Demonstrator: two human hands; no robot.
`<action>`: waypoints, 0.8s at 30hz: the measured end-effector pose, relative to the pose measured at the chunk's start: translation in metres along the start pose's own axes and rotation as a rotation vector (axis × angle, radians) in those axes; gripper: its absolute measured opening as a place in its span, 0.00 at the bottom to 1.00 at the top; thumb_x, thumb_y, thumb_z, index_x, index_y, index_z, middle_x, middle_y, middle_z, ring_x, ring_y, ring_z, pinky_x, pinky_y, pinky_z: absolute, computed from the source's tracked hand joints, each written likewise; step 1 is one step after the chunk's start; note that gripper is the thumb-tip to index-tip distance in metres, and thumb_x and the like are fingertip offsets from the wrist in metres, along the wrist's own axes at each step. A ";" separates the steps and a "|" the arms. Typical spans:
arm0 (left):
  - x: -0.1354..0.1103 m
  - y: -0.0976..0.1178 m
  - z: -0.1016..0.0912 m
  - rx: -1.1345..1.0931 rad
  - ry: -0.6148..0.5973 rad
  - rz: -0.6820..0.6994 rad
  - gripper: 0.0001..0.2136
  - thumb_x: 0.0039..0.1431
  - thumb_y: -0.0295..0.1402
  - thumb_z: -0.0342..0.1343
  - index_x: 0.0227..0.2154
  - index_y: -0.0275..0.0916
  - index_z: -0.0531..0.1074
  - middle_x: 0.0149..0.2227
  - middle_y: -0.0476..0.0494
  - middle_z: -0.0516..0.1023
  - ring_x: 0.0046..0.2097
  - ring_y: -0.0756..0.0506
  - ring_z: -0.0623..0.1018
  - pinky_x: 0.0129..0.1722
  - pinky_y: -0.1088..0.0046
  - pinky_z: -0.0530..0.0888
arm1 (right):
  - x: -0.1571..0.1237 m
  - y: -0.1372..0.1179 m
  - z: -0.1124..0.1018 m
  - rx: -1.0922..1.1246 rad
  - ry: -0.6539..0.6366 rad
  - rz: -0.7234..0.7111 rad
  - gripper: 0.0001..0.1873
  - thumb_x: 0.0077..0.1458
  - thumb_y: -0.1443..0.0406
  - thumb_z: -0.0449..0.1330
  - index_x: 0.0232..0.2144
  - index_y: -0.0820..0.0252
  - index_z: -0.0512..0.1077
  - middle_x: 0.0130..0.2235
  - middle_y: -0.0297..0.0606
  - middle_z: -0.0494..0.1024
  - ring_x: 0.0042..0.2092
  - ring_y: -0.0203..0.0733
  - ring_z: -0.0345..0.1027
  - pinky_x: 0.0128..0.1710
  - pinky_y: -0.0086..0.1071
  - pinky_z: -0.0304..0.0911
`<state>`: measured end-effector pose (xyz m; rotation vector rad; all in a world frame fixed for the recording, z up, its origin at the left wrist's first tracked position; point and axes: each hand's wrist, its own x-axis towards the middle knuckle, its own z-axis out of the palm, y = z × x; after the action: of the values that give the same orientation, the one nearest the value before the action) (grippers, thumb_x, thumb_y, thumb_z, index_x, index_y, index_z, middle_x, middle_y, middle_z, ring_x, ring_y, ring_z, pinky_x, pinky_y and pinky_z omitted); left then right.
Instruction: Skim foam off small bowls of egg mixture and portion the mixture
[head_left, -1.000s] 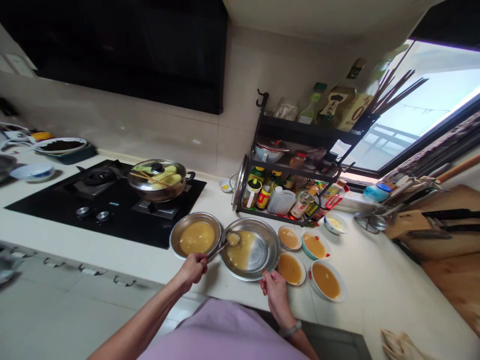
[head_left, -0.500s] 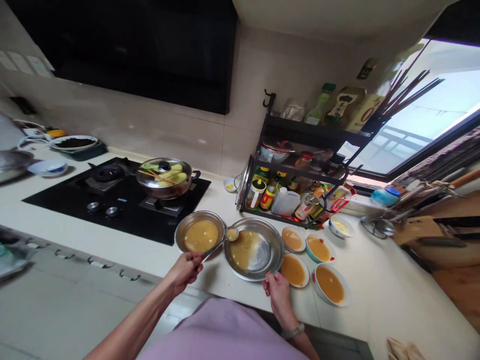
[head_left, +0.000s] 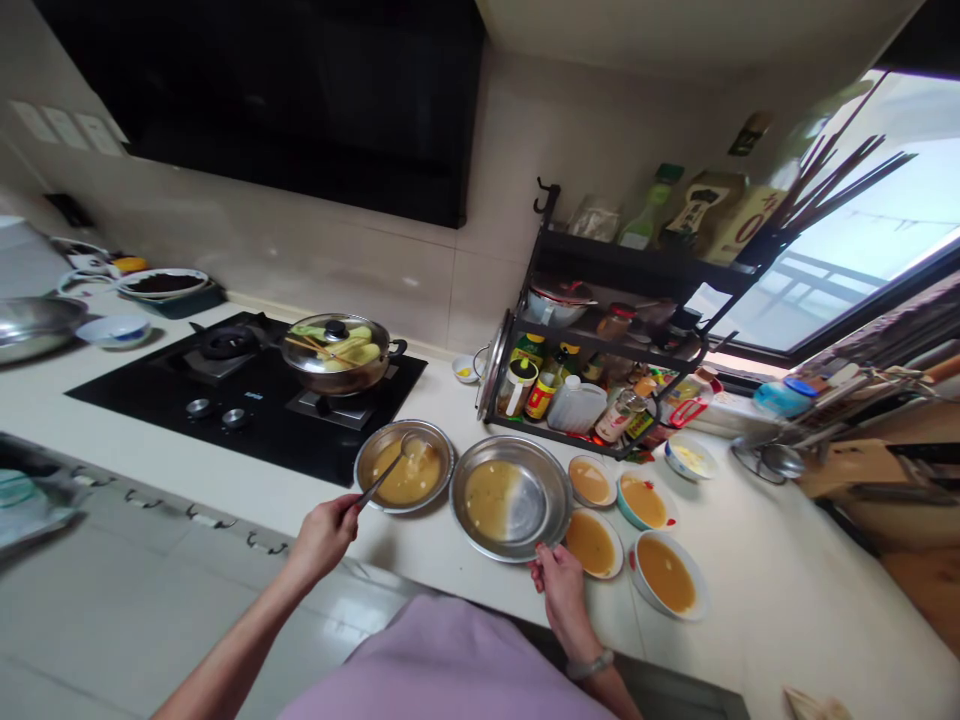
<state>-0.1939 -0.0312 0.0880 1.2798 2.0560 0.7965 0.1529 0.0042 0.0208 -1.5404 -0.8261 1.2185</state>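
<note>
My left hand (head_left: 324, 534) is closed round the handle of a metal spoon (head_left: 390, 468), whose bowl hangs over a steel dish (head_left: 364, 462) of yellow liquid. My right hand (head_left: 553, 581) grips the near rim of a larger steel pan (head_left: 552, 490) to its right, tilted so its yellow liquid pools on the left side. Several small bowls (head_left: 667, 573) of the same orange-yellow liquid stand to the right of the pan.
A lidded pot (head_left: 337, 352) with corn sits on the black gas hob (head_left: 150, 390). A black spice rack (head_left: 600, 330) with bottles stands behind the bowls. Dishes (head_left: 112, 330) lie far left, and a chopping board and knife block (head_left: 862, 465) far right.
My left hand has carried the spoon from the large pan leftwards to over the smaller dish. My right hand has stayed on the pan's rim. The view has shifted slightly.
</note>
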 end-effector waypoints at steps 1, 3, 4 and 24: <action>-0.001 -0.003 0.000 0.104 0.024 0.058 0.13 0.54 0.32 0.46 0.37 0.37 0.74 0.22 0.45 0.75 0.27 0.45 0.76 0.28 0.74 0.66 | 0.000 0.000 0.000 -0.001 0.000 0.005 0.16 0.37 0.53 0.61 0.16 0.58 0.62 0.14 0.31 0.67 0.16 0.32 0.56 0.14 0.25 0.47; -0.003 -0.008 0.001 0.274 0.065 0.135 0.15 0.56 0.30 0.45 0.41 0.36 0.74 0.28 0.40 0.79 0.31 0.43 0.78 0.32 0.73 0.67 | -0.001 -0.002 0.000 -0.003 -0.004 0.006 0.16 0.37 0.54 0.61 0.16 0.58 0.62 0.14 0.31 0.67 0.16 0.31 0.55 0.14 0.25 0.46; -0.003 -0.010 0.002 0.334 0.078 0.152 0.16 0.57 0.30 0.43 0.44 0.36 0.73 0.31 0.38 0.80 0.32 0.42 0.79 0.33 0.72 0.68 | -0.001 -0.002 0.000 -0.004 -0.006 0.004 0.16 0.37 0.54 0.61 0.16 0.58 0.62 0.14 0.31 0.66 0.16 0.31 0.55 0.14 0.25 0.46; -0.001 0.041 0.083 0.259 -0.242 0.399 0.13 0.52 0.20 0.44 0.33 0.35 0.73 0.33 0.35 0.79 0.39 0.42 0.78 0.37 0.70 0.68 | 0.002 0.005 -0.001 -0.038 -0.004 -0.031 0.15 0.40 0.55 0.59 0.15 0.57 0.61 0.13 0.29 0.65 0.15 0.31 0.53 0.14 0.26 0.46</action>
<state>-0.1089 -0.0021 0.0647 1.8704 1.7747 0.5157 0.1542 0.0043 0.0150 -1.5504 -0.8774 1.1894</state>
